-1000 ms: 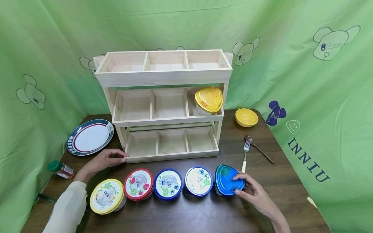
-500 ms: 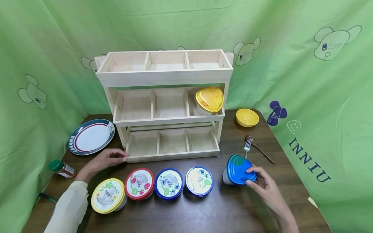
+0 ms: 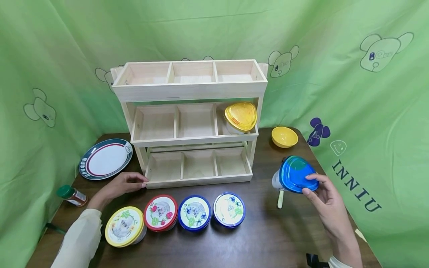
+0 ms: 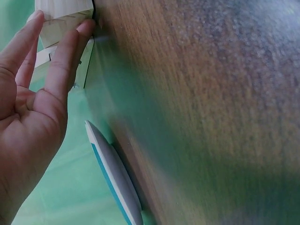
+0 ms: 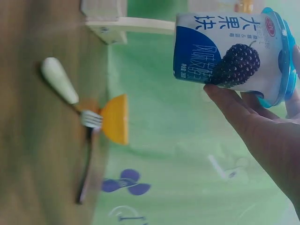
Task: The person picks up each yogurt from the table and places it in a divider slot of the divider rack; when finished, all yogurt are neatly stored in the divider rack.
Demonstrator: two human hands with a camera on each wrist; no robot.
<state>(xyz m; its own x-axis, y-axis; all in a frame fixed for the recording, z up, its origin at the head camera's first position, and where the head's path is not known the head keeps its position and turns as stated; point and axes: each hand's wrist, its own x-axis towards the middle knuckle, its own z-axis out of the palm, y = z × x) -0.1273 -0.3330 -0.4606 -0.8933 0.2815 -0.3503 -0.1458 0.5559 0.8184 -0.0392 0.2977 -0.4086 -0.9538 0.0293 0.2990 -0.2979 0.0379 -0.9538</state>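
My right hand [image 3: 318,188] grips a blue-lidded yoghurt tub [image 3: 294,174] in the air, tilted, above the table's right side. In the right wrist view the tub [image 5: 225,49] shows a blackberry label, with my fingers [image 5: 253,117] round its side and lid. My left hand [image 3: 125,182] rests on the table with straight fingers touching the front left corner of the wooden three-tier rack [image 3: 191,89]; the left wrist view shows those fingertips [image 4: 84,28] against the rack's wood [image 4: 61,18]. A yellow-lidded tub [image 3: 240,116] stands in the rack's middle tier, right compartment.
Several lidded tubs stand in a row at the front: yellow [image 3: 123,226], red [image 3: 160,213], and two blue ones [image 3: 194,213]. A plate [image 3: 105,158] and spice bottle [image 3: 72,195] lie left. A yellow bowl [image 3: 284,136], a fork [image 3: 280,199] and a spoon lie right.
My right hand lifted the blue-lidded tub off the table from the row's right end, carrying it up and right. The left hand stayed at the rack's corner.
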